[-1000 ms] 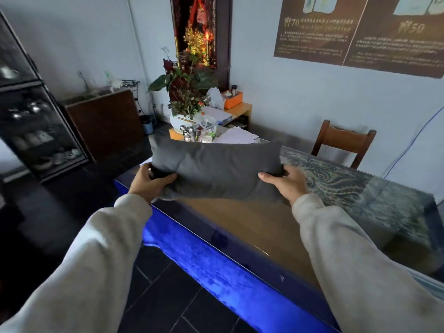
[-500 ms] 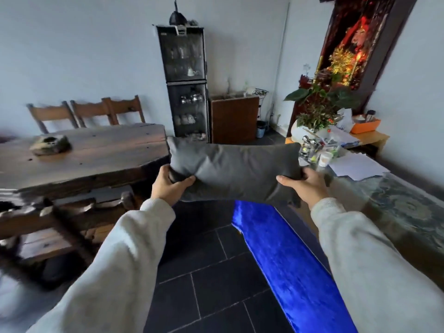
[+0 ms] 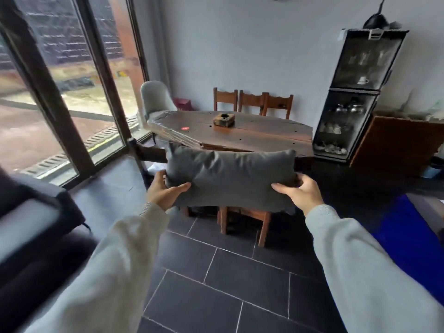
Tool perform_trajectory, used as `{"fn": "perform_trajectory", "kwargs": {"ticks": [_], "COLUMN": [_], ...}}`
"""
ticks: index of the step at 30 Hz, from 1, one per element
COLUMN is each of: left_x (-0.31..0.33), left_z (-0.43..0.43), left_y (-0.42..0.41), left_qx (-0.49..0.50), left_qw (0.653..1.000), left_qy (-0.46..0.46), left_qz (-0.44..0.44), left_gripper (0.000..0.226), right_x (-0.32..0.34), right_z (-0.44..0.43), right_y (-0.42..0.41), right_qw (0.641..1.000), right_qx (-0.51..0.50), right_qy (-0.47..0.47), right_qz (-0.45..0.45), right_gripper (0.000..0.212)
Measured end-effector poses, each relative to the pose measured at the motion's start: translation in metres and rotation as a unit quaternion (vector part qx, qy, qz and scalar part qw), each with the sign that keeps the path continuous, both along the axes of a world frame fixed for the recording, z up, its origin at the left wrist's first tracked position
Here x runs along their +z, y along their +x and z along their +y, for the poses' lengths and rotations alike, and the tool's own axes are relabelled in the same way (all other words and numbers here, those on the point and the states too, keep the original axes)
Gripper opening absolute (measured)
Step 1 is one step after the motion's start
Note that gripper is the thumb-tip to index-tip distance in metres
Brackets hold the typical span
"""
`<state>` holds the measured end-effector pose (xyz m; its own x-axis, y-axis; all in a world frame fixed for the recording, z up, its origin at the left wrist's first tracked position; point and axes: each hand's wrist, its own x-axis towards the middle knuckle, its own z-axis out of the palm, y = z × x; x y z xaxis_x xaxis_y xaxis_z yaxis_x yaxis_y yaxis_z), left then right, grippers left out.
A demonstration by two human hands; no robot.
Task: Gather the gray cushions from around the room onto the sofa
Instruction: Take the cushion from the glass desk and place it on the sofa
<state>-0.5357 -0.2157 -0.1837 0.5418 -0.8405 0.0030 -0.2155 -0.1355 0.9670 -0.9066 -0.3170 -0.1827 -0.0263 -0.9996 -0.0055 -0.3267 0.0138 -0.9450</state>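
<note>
A long gray cushion (image 3: 229, 177) hangs in the air at chest height, held level in front of me. My left hand (image 3: 163, 192) grips its lower left corner and my right hand (image 3: 299, 194) grips its lower right corner. At the far left edge a dark sofa (image 3: 36, 227) with a lighter gray seat pad shows blurred, well left of the cushion.
Straight ahead stands a dark wooden table (image 3: 240, 133) with wooden chairs (image 3: 252, 100) behind it and a wooden stool (image 3: 245, 221) under its near edge. A glass cabinet (image 3: 353, 97) is at right, large windows (image 3: 60, 92) at left, a blue-fronted counter (image 3: 413, 243) at far right. Dark tiled floor lies between.
I have turned left with the cushion in both hands: the blue counter slid to the right edge, and the wooden table, windows and sofa came into view.
</note>
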Motion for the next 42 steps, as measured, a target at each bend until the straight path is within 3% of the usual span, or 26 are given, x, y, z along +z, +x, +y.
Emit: {"fn": "perform_trajectory", "kwargs": {"ticks": [5,9,11,17,22,26,36,42], "left_x": [-0.013,-0.025,-0.03,-0.039,-0.041,-0.039,-0.053,-0.078], "left_z": [0.092,0.162,0.192,0.25,0.266,0.276,0.316,0.342], "left_y": [0.131,0.216,0.255,0.353,0.42,0.478,0.598,0.702], "left_qx": [0.119,0.216,0.257,0.359,0.428,0.466,0.547,0.562], "left_qw": [0.993,0.976,0.966,0.932,0.901,0.88,0.829,0.816], "left_qy": [0.013,0.007,0.012,0.039,0.067,0.086,0.097,0.109], "left_qz": [0.017,0.033,0.028,0.03,0.03,0.03,0.064,0.079], "left_gripper": [0.09,0.074,0.07,0.103,0.088,0.074,0.122,0.099], "right_x": [-0.01,-0.016,-0.022,-0.043,-0.05,-0.053,-0.062,-0.08], "right_z": [0.0,0.002,0.005,0.009,-0.003,-0.004,0.026,0.052], "right_y": [0.167,0.3,0.364,0.532,0.662,0.749,0.941,1.071], "right_qw": [0.993,0.976,0.964,0.92,0.877,0.852,0.804,0.787], "right_qx": [0.117,0.216,0.265,0.39,0.479,0.521,0.592,0.614], "right_qy": [0.002,0.005,0.006,0.02,0.038,0.046,0.058,0.038], "right_qz": [0.006,0.011,0.008,0.003,-0.003,-0.01,0.021,0.046], "right_gripper": [0.082,0.081,0.082,0.085,0.07,0.059,0.082,0.08]}}
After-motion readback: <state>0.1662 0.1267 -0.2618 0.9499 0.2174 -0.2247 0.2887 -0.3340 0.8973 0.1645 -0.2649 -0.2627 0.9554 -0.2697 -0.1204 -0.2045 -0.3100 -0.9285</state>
